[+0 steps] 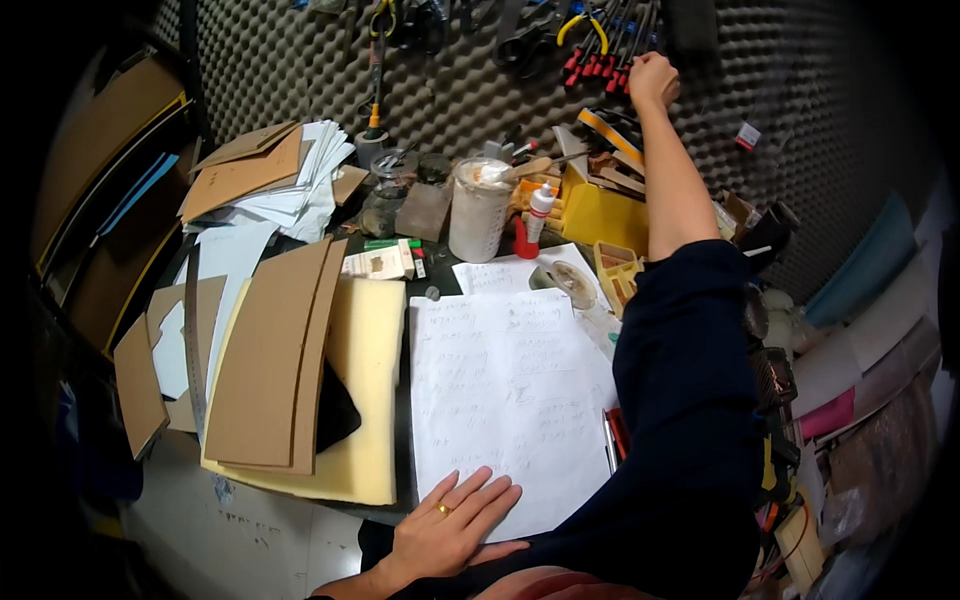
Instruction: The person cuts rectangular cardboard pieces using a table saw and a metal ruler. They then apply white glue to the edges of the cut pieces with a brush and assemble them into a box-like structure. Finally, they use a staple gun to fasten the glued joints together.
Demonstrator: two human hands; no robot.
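My left hand lies flat with fingers spread at the bottom of a white sheet of paper covered in handwriting. My right arm stretches up to the far wall. There my right hand is closed, fingers curled, beside a row of hanging red-handled screwdrivers. What sits inside its fingers is hidden from view. A pair of yellow-handled pliers hangs just left of them. On the paper's right edge rest a silver pen and a red object, partly covered by my sleeve.
Brown cardboard sheets lie on yellow foam at left. Behind stand a white tub, a white bottle with a red base and a yellow bin. Stacked papers fill the back left; grey egg-crate foam covers the wall.
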